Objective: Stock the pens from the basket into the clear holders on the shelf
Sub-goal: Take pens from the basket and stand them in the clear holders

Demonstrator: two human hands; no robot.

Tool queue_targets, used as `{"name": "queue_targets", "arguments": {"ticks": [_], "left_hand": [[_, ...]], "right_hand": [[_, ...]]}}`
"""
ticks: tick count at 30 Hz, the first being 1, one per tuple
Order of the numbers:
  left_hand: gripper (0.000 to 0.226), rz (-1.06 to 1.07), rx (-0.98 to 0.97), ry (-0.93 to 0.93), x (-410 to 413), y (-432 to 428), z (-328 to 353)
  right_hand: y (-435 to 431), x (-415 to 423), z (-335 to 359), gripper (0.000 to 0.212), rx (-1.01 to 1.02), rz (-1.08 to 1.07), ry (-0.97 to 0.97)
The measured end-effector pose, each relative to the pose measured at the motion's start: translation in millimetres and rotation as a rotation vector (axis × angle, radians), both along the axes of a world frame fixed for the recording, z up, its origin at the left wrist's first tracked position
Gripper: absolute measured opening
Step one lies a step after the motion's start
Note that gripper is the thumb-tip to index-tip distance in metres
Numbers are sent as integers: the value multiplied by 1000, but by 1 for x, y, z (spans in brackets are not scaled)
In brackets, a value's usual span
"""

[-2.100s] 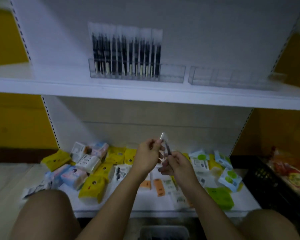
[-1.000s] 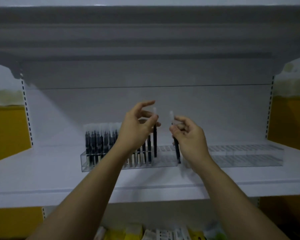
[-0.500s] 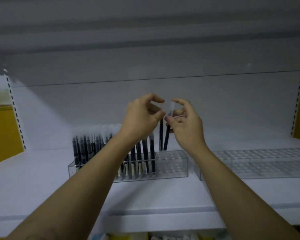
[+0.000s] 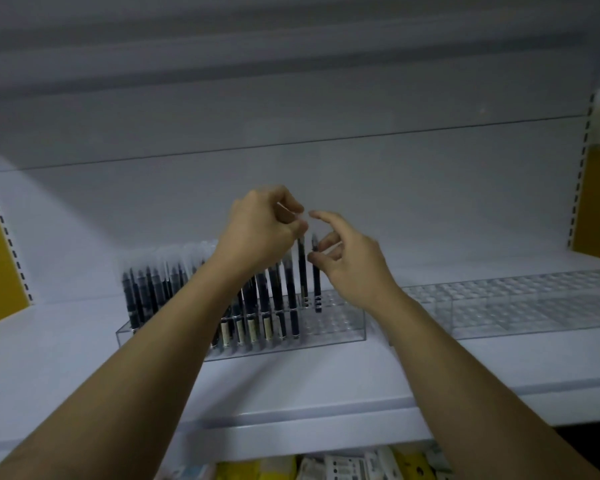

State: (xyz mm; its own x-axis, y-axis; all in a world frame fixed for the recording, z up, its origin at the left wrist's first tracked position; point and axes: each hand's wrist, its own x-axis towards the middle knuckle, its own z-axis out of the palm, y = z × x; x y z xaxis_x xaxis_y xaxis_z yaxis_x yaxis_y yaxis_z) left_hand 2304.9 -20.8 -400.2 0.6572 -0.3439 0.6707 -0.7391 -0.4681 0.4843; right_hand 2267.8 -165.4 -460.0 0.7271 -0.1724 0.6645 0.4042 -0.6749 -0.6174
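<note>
We see a dim, grey-blue scene, the shelf softly lit from the near side, deep shadow above, slight blur throughout, lines bowing at the edges.

Shop: perforated shelving, stocked pen holder.

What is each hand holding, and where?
Left hand pinches a pen by its cap end; right hand pinches a second pen near its top. Both stand in the holder.
</note>
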Motion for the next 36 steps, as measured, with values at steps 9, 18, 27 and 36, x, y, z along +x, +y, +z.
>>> {"name": "queue_targets", "arguments": {"ticks": [9, 18, 27, 36], "left_hand": [[10, 96, 124, -22, -3, -4, 6], [8, 184, 292, 11, -10, -2, 5], [34, 217, 300, -206, -42, 24, -3], [37, 133, 289, -309, -101, 50, -45]], "right_hand": [[2, -12, -2, 59, -216, -23, 92], [9, -27, -1, 72, -203, -13, 202], [15, -53, 0, 75, -281, -129, 200], [35, -116, -10, 62, -376, -208, 112]]}}
